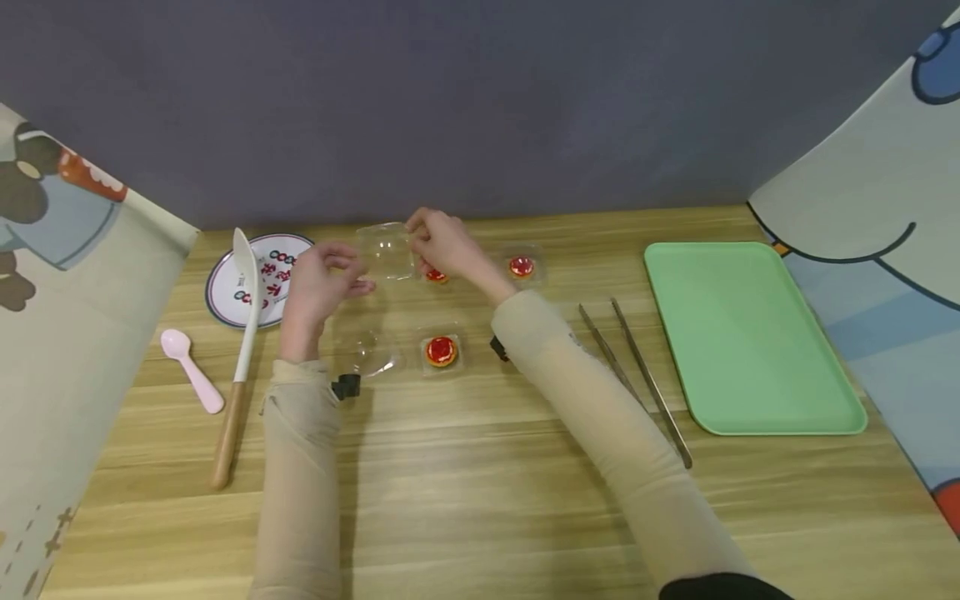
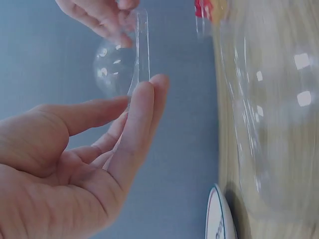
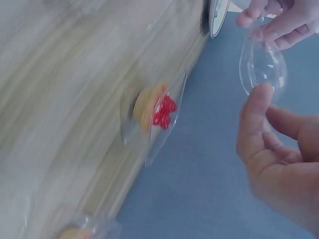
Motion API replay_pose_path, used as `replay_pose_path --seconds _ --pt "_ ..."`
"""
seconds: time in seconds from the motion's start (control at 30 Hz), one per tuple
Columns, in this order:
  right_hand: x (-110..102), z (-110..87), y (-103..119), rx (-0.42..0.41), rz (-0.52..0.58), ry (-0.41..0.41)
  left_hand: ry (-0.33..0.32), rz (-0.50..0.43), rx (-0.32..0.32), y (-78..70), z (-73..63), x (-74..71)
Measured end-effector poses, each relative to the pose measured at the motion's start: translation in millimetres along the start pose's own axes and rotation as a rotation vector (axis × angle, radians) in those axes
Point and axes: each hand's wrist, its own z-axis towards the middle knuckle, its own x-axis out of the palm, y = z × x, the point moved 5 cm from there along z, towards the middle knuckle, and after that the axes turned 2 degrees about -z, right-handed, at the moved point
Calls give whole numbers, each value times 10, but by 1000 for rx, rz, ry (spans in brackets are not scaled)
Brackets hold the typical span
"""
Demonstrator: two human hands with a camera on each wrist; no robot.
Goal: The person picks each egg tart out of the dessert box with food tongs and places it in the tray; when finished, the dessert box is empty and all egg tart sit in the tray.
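Both hands hold a clear plastic domed lid [image 1: 386, 252] above the back of the table. My left hand [image 1: 318, 283] pinches its left edge between thumb and fingers; in the left wrist view the thumb and fingertips [image 2: 142, 97] meet at the rim. The opposite edge is pinched by my right hand [image 1: 448, 242], also seen in the right wrist view. Below that hand a red-topped tart [image 1: 437, 276] is partly hidden. Another tart [image 1: 441, 352] lies in a clear container nearer the front, a third tart [image 1: 521, 267] to the right. Clear domed plastic [image 1: 367, 354] lies below the left hand.
At the left are a patterned plate [image 1: 225, 292], a long white utensil with a wooden handle [image 1: 232, 433] across its edge, and a pink spoon [image 1: 197, 375]. Metal tongs [image 1: 652, 383] lie partly under the right forearm, beside a green tray [image 1: 750, 333]. A grey wall rises behind.
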Motion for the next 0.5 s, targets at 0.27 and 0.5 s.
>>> replay_pose_path --seconds 0.27,0.5 --pt "82 74 86 -70 222 -21 -50 50 97 43 -23 -204" --pt "224 149 93 -38 37 -25 -21 -1 38 134 -12 -320"
